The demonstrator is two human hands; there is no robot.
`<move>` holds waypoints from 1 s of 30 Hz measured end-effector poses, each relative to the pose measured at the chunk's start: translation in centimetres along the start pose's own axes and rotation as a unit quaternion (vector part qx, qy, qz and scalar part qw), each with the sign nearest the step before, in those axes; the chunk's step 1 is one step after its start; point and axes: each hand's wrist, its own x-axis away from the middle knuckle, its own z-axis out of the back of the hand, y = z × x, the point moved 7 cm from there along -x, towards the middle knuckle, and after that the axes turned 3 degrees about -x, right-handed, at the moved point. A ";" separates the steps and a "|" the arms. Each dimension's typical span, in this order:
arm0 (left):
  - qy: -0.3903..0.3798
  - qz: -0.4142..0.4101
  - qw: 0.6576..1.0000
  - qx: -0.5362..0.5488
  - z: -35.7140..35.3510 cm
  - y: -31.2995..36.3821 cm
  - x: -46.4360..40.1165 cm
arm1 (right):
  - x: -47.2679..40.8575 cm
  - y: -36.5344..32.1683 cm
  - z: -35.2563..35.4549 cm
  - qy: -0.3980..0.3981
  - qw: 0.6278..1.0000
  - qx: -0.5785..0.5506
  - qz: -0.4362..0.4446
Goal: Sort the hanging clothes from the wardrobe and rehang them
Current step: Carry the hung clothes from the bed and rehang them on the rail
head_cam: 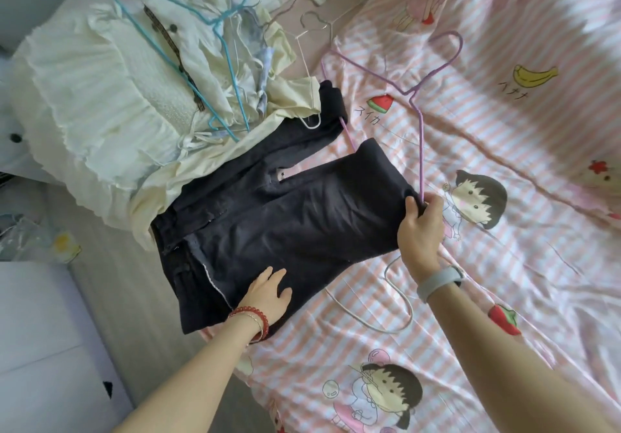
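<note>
2 hands (268, 293) on dark trousers (285, 217)

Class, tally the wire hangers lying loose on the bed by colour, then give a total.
Blue wire hangers: 2
Purple wire hanger: 1
White wire hangers: 3, counting two near the pale clothes
Total: 6; others may be hidden.

One view only, from up on the head, looking forward and down, close over the bed (504, 170) and both arms reaching out below.
</note>
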 end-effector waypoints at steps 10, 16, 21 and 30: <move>0.224 -0.201 0.954 -0.004 14.6 13.1 5.6 | 5.5 -4.7 9.6 0.031 0.995 0.012 0.096; 0.347 -0.317 0.881 -0.056 21.0 21.3 10.3 | 6.4 -10.4 18.2 0.077 0.956 0.108 0.261; 0.394 -0.378 0.820 -0.171 25.7 28.4 13.0 | 8.8 -14.9 19.3 0.067 0.899 0.191 0.388; 0.306 -0.382 0.857 -0.165 23.2 21.2 17.5 | 7.4 -14.2 18.3 0.092 0.897 0.252 0.352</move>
